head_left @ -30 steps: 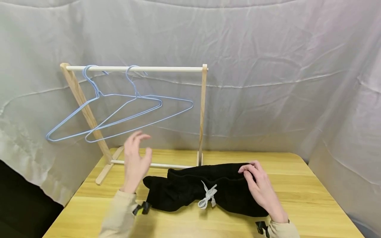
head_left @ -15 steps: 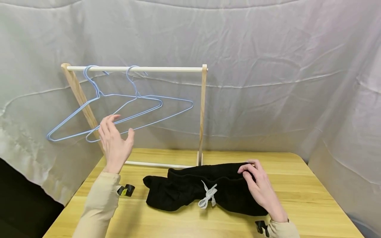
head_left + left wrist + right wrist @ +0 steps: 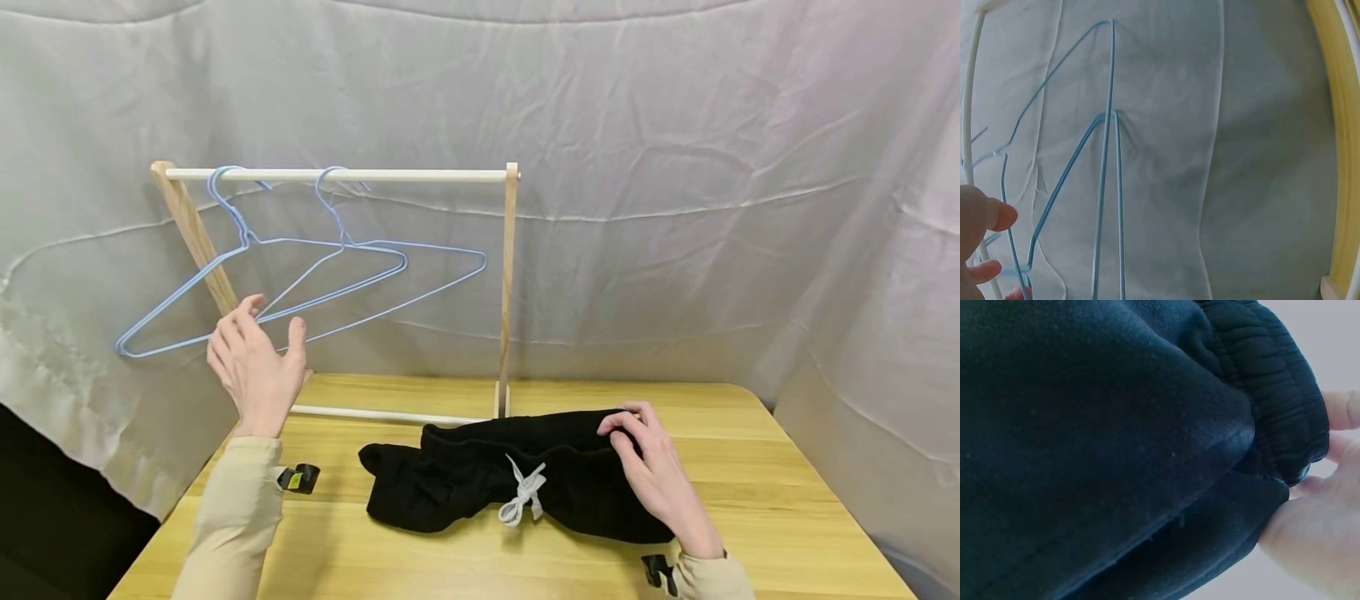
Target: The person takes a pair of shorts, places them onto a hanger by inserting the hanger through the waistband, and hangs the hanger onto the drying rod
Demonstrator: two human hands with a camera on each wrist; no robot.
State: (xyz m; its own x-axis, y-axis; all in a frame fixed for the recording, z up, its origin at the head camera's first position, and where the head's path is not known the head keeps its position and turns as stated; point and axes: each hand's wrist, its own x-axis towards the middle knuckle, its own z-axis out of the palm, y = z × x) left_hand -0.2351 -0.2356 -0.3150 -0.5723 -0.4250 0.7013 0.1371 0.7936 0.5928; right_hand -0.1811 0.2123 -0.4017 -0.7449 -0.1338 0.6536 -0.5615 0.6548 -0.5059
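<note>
In the head view my left hand (image 3: 255,371) is raised beside the lower corner of the blue wire hangers (image 3: 356,321), thumb and fingers spread apart. The left wrist view shows a hanger wire (image 3: 1011,231) passing between thumb and fingers; no grip on it shows. Black drawstring pants (image 3: 465,487) lie bunched on the table, with a pale bow (image 3: 523,492) at the front. My right hand (image 3: 660,471) rests on their right end, fingers loosely bent. The right wrist view shows the gathered elastic band (image 3: 1272,387) against those fingers; their tips are hidden behind the cloth.
The hangers hang from the white rail (image 3: 420,175) of a wooden rack, two close together on the left. The rack's right post (image 3: 508,292) stands behind the pants. A grey curtain (image 3: 675,208) backs the wooden table (image 3: 780,500).
My left hand has moved left and slightly up from beside the pants, reaching the hangers' lower corner. The right hand and the pants have stayed in place.
</note>
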